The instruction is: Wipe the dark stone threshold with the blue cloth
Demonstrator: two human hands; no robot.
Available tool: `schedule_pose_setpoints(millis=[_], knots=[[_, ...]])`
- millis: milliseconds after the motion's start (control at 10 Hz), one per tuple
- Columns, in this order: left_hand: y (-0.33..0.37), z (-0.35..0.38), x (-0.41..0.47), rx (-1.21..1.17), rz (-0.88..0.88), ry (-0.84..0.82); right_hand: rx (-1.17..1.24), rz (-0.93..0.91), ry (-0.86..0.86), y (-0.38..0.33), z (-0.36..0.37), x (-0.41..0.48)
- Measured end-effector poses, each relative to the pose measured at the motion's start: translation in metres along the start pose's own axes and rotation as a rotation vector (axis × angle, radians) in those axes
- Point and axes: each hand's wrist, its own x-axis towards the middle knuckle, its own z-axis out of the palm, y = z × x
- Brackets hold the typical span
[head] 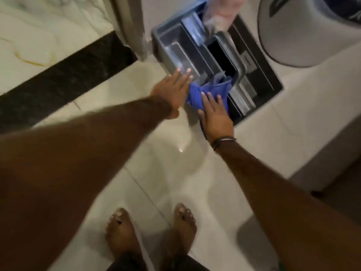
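Seemingly flat – right hand (215, 116) on blue cloth (212, 90), left hand (172, 90) open

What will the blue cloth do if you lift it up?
The cloth will probably flop and hang, since it already lies crumpled in folds. It looks thin, so likely light. It should not slip much under the right hand.

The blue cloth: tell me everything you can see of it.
The blue cloth is a soft, crumpled fabric, bunched against the front of the open grey drawer of the white machine, not on the dark threshold. The right hand lies flat over its lower part; the left hand touches its left edge.
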Motion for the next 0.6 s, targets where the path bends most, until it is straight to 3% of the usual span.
schedule_pose_setpoints(millis=[100,200,400,600], knots=[[-0.008,0.01,0.002,0.16,0.024,-0.011,-0.029,0.033,-0.048,0.005,0.02,0.004],[-0.014,-0.004,-0.004,0.114,0.054,-0.05,-0.11,0.035,-0.091,-0.001,0.013,0.003],[-0.021,-0.118,-0.065,-0.073,-0.061,0.032,-0.141,0.073,-0.113,-0.055,-0.082,-0.006],[-0.033,-0.319,-0.162,-0.142,-0.011,0.266,-0.044,-0.088,0.004,-0.164,-0.264,-0.033]])
